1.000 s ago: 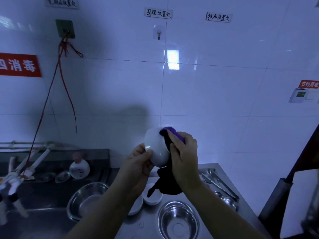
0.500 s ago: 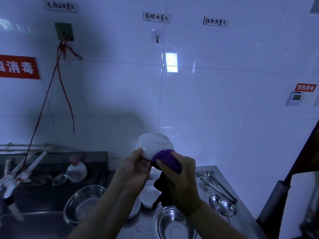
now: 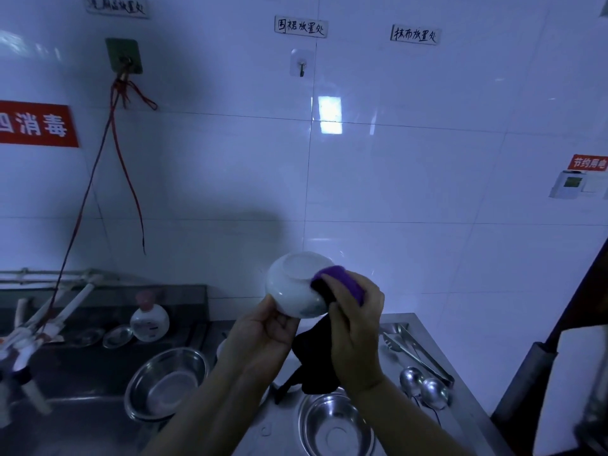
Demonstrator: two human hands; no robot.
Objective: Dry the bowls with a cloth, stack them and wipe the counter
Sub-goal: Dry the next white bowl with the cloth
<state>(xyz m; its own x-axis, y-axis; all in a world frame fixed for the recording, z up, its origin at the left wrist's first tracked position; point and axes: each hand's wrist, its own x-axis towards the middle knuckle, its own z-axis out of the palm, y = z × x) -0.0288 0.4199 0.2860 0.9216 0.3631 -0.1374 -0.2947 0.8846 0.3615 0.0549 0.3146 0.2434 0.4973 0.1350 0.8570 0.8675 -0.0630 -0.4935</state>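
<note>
A plain white bowl (image 3: 297, 284) is seen against a cloth (image 3: 342, 284) that is purple on one face and black where it hangs. Bare silver steel is shown by the basins (image 3: 166, 383), ladles (image 3: 424, 386) and counter (image 3: 437, 350). The wall tiles (image 3: 394, 179) are white, the sign (image 3: 36, 125) red with white characters, and the cord (image 3: 98, 166) red.

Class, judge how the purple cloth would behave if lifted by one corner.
Probably floppy: the purple cloth bunches under the right hand against the white bowl, its dark tail hanging limp. Likely light, since it hangs unsupported.
</note>
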